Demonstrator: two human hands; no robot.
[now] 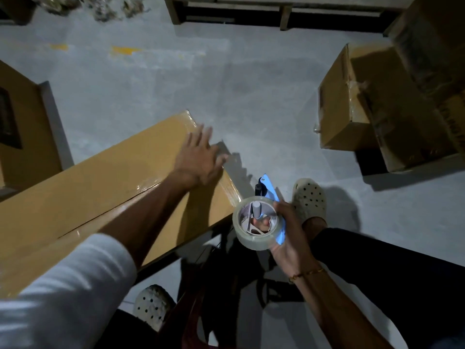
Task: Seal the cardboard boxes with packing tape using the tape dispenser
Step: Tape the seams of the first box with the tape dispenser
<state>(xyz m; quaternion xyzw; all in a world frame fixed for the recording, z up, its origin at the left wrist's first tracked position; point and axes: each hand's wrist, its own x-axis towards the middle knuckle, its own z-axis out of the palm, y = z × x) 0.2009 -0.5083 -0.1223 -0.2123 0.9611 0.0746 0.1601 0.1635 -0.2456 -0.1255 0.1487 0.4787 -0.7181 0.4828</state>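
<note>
A long brown cardboard box (105,182) lies slantwise in front of me, with shiny clear tape over its centre seam and its far end. My left hand (201,157) lies flat with straight fingers on the box's right end, pressing the tape there. My right hand (284,238) grips a blue tape dispenser (270,190) that carries a roll of clear tape (256,222). It is held just off the box's right corner, above the floor.
Taped cardboard boxes (352,102) are stacked at the right. Another box (22,122) stands at the left edge and a wooden pallet (276,11) at the top. My feet in pale perforated clogs (309,197) stand on the grey concrete floor (176,79).
</note>
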